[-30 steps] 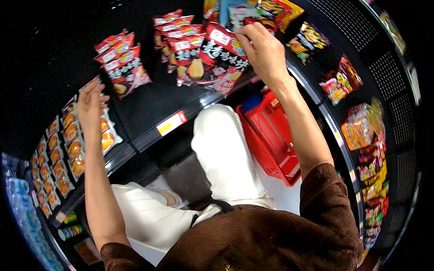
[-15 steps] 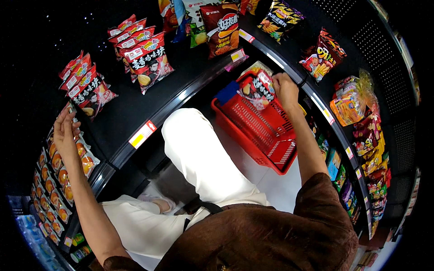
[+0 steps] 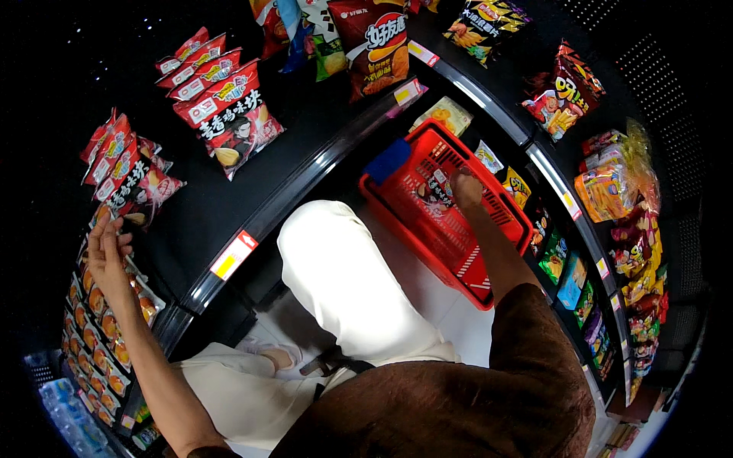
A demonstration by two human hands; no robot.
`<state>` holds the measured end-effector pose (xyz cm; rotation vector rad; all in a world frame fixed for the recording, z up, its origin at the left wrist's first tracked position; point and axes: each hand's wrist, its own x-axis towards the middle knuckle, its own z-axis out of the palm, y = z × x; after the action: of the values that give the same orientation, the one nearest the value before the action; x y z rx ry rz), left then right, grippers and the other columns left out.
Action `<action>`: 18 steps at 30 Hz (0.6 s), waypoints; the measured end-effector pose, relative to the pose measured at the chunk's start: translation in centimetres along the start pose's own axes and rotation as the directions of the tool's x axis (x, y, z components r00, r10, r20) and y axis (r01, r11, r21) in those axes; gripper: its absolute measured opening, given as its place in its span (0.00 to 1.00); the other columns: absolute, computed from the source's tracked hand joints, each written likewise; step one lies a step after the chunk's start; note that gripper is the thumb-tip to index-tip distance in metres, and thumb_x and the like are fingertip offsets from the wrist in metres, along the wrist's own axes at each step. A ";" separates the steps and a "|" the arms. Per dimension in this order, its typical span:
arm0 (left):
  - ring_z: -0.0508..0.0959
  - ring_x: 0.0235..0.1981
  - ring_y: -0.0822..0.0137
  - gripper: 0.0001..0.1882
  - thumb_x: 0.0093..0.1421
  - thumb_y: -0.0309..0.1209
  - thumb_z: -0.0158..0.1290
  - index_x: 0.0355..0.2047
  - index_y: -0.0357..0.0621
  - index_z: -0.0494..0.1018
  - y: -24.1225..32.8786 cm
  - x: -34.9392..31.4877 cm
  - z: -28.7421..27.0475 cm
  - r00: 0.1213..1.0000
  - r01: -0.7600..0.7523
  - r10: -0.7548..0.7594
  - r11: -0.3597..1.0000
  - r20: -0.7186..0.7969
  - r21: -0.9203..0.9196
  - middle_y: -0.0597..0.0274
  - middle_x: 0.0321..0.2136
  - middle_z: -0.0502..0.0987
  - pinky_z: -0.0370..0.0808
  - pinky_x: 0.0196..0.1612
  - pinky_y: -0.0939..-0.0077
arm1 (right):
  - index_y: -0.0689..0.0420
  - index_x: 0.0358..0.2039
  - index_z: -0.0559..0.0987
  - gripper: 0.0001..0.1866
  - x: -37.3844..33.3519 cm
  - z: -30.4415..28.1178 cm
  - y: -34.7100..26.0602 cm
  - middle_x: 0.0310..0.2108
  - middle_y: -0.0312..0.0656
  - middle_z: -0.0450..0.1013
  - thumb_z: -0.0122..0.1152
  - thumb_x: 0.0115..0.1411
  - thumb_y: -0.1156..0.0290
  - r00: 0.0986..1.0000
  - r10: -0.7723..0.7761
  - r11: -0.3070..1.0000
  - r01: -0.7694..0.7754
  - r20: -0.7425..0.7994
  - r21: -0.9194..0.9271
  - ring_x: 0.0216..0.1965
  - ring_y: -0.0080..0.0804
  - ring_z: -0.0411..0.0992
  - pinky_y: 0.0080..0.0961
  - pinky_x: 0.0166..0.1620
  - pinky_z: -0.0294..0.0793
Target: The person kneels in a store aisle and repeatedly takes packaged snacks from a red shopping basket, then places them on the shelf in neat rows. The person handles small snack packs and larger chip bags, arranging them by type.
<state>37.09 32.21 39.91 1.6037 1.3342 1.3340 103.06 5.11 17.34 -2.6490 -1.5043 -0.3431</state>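
My right hand (image 3: 466, 191) reaches down into a red shopping basket (image 3: 489, 275) on the floor and holds a red snack bag (image 3: 433, 192) inside it. My left hand (image 3: 107, 248) is raised at the left, fingers resting on the edge of a shelf (image 3: 206, 221) beside a row of red snack bags (image 3: 126, 164). More red chip bags (image 3: 229, 114) hang higher on that shelf. My white trousers (image 3: 343, 282) and brown top fill the lower middle.
Dark shelving curves around me. Snack packets (image 3: 99, 336) fill the lower left shelves and mixed coloured bags (image 3: 611, 198) line the right shelves. A large red bag (image 3: 378, 46) hangs at the top. The basket has a blue handle grip (image 3: 387, 160). White floor shows beneath the basket.
My right hand took a red snack bag off the upper shelf and brought it down into the red basket. My left hand stayed on the left shelf. The view tilted downward.
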 end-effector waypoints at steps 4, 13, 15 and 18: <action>0.78 0.34 0.78 0.18 0.70 0.37 0.51 0.56 0.42 0.73 0.4 0.1 0.8 1.000 0.003 -0.003 1.000 0.001 0.024 0.59 0.43 0.81 0.74 0.36 0.85 | 0.67 0.30 0.75 0.12 1.3 2.5 0.7 0.22 0.61 0.76 0.51 0.60 0.70 0.999 0.042 0.999 -0.042 -0.005 0.002 0.23 0.59 0.77 0.53 0.26 0.77; 0.78 0.34 0.78 0.18 0.69 0.38 0.52 0.54 0.42 0.74 0.7 0.6 1.7 1.000 -0.002 0.002 1.000 -0.008 0.007 0.60 0.40 0.81 0.72 0.37 0.84 | 0.58 0.39 0.76 0.09 4.2 6.4 0.4 0.28 0.51 0.77 0.51 0.59 0.71 0.995 0.004 0.991 0.010 0.103 -0.134 0.26 0.49 0.79 0.44 0.25 0.79; 0.78 0.34 0.78 0.19 0.69 0.39 0.52 0.54 0.41 0.74 0.6 0.7 2.0 1.000 -0.001 0.001 1.000 -0.012 0.007 0.60 0.39 0.81 0.71 0.37 0.84 | 0.57 0.40 0.76 0.10 4.8 6.9 0.1 0.31 0.51 0.77 0.51 0.60 0.70 0.981 0.055 0.992 -0.033 0.184 -0.122 0.27 0.49 0.80 0.43 0.26 0.79; 0.78 0.33 0.79 0.18 0.68 0.39 0.52 0.53 0.41 0.75 1.1 0.5 2.6 1.000 0.003 -0.003 1.000 -0.017 0.010 0.60 0.39 0.82 0.71 0.37 0.85 | 0.54 0.35 0.78 0.10 4.5 6.1 -1.1 0.38 0.54 0.78 0.49 0.61 0.68 0.963 0.161 0.986 -0.145 0.215 -0.085 0.32 0.53 0.80 0.50 0.34 0.79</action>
<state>39.84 32.70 40.39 1.6000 1.3544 1.3442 105.36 10.54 12.37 -2.9192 -1.3499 -0.0925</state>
